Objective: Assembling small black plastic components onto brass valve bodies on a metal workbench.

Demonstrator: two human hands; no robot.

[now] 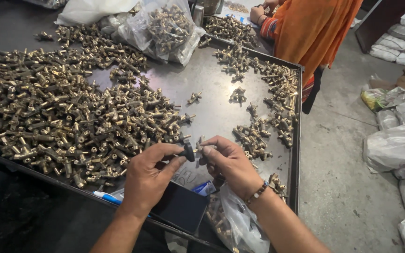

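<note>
My left hand grips a small black tool whose round tip points right. My right hand, with a bead bracelet on the wrist, pinches a small brass fitting against that tip. Both hands hover over the near edge of a dark metal tray. A big heap of brass fittings lies on the tray to the left of my hands. A smaller scatter of brass fittings lies to the right.
A black phone, a blue pen and a clear bag of fittings lie below my hands. Another bag of fittings sits at the tray's far end. A person in orange stands at the back right. Sacks line the floor.
</note>
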